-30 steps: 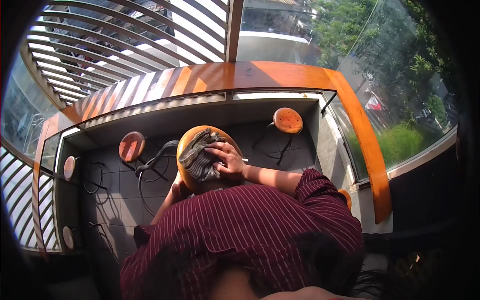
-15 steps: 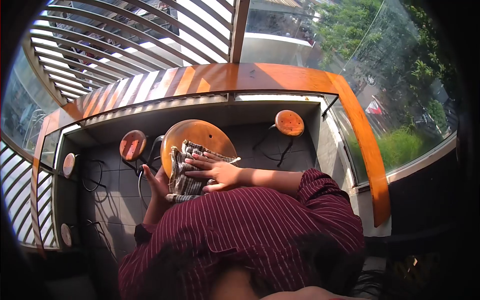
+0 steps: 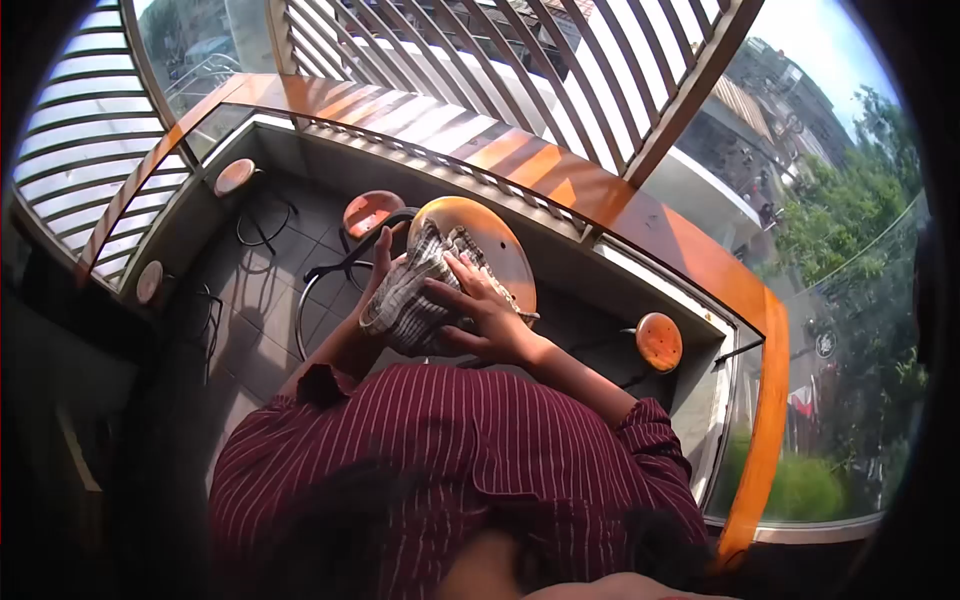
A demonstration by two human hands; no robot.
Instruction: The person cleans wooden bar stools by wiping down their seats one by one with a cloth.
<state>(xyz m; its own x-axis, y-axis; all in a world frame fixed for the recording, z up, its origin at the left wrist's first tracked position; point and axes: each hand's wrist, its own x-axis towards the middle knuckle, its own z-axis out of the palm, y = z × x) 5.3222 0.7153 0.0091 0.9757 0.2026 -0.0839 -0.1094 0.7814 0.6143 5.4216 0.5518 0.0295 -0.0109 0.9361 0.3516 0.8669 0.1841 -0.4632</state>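
A black-and-white checked cloth lies bunched between my two hands, over the near edge of a round wooden stool seat. My left hand is on the cloth's left side, thumb pointing up, with most of its fingers hidden behind the fabric. From the right, my right hand grips the cloth, its fingers spread over the folds and pressing toward the left hand. The seat is glossy, with small dark holes, and sunlight falls on its top.
Several smaller-looking stools stand around, including a red-topped stool, an orange-topped stool and a pale-topped stool. A wooden counter runs along the slatted screen and glass. Dark grey tiles cover the floor.
My view has turned left and tilted. The cloth, flatter before under my right hand, is now bunched up and gathered between both hands near the seat's edge.
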